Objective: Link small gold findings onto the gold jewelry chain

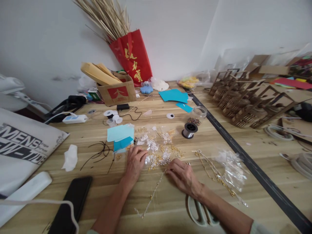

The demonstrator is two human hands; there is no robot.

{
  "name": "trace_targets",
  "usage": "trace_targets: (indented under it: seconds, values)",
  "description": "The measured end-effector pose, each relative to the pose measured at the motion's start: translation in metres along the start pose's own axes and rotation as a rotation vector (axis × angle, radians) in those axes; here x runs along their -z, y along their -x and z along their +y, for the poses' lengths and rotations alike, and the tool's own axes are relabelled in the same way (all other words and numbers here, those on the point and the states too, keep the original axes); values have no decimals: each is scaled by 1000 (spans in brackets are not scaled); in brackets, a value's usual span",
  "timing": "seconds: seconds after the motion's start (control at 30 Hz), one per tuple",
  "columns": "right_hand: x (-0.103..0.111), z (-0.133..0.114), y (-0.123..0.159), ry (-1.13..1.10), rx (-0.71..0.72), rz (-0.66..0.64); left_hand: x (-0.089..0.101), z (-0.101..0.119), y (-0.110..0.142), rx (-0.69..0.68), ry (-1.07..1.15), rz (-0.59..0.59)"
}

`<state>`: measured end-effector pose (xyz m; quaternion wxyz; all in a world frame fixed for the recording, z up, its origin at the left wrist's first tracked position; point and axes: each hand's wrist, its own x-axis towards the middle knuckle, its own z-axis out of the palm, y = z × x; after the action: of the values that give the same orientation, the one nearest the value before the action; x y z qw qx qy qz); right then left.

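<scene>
A beaded strand (153,194) with clear and gold pieces lies slantwise across the wooden table. My right hand (181,175) pinches its upper end between thumb and fingertips. My left hand (136,161) rests at the left edge of a loose pile of clear beads (165,156). Its fingers are bent and drawn together; whatever may be between the tips is hidden. Small gold beads (175,149) are scattered just beyond my right hand. Under my right forearm lie scissors (200,213), partly covered.
Gold chains (212,169) and clear plastic bags (234,169) lie to the right. Behind the beads stands a wire spool (189,130). Blue cards (120,133) and black cord (98,152) are at left, with a black phone (71,203) nearer. Wooden lantern-like frames (239,100) line the right side.
</scene>
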<state>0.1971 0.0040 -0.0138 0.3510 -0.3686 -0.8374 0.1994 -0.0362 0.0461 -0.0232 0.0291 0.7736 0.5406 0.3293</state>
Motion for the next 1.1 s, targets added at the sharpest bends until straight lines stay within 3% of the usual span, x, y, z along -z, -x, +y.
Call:
trace_targets:
  seconds: [0.6, 1.1]
  values:
    - [0, 0, 0, -29, 6, 7, -6, -10, 2, -63, -1, -12]
    - [-1, 1, 0, -16, 4, 2, -4, -1, 1, -115, 132, 51]
